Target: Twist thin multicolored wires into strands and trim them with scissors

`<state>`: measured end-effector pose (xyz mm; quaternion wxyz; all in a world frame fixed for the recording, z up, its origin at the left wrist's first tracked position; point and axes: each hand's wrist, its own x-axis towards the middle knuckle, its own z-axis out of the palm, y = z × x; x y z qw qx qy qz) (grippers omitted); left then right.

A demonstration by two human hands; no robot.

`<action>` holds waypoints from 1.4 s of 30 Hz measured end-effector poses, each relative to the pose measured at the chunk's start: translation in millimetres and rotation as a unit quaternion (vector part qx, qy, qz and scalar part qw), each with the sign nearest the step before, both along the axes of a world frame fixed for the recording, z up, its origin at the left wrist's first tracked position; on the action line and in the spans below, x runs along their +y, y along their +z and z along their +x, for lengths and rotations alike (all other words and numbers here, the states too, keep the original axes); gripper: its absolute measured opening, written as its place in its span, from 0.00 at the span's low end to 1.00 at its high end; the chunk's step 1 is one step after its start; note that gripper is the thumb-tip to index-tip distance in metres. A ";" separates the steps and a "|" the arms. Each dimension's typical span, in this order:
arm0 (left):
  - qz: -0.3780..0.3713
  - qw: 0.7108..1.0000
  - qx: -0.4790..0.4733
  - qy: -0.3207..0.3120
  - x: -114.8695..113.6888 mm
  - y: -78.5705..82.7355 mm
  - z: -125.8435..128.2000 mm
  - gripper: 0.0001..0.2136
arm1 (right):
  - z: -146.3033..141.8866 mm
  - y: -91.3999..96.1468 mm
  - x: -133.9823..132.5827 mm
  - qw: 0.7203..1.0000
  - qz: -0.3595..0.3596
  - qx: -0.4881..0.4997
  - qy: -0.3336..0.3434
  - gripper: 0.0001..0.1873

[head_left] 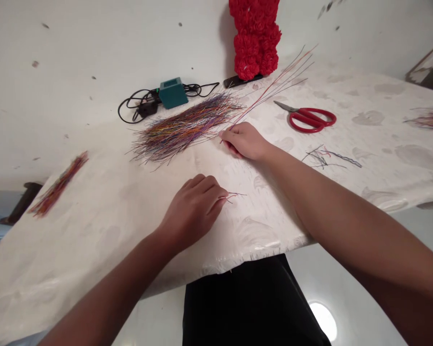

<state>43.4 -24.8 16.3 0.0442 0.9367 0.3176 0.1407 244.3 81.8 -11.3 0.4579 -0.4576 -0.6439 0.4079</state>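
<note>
A large heap of thin multicoloured wires (184,127) lies on the white-covered table (94,235). My right hand (243,142) rests just beside the heap's right end, its fingers closed on several long thin wires (270,93) that fan out toward the far right. Nearer to me, my left hand (193,211) curls on the tabletop. A few short coloured wire ends (233,195) poke out from its fingertips. Its palm hides the rest of them.
Red-handled scissors (308,119) and loose dark wire scraps (328,157) lie to the right. Small wire bundles (57,185) sit at both side edges. Along the far edge are a teal box (173,93), black cables (144,103), a black phone (241,80) and a red rose-covered figure (256,38).
</note>
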 end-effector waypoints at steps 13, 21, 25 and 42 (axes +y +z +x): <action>0.038 0.969 0.226 -0.093 21.8 19.7 22.4 0.07 | 0.2 -2.8 2.0 1.000 0.002 0.000 -0.005 0.24; 0.011 0.994 0.106 0.009 10.8 13.2 17.0 0.05 | -0.4 -1.8 1.9 1.000 0.008 -0.006 -0.003 0.24; -0.039 0.990 0.137 -0.013 11.9 20.0 15.0 0.09 | -0.6 -0.7 0.7 1.000 0.004 -0.003 -0.002 0.24; -0.018 0.973 0.224 -0.050 11.9 22.6 26.4 0.08 | -0.2 -3.1 2.5 1.000 -0.004 0.014 -0.001 0.24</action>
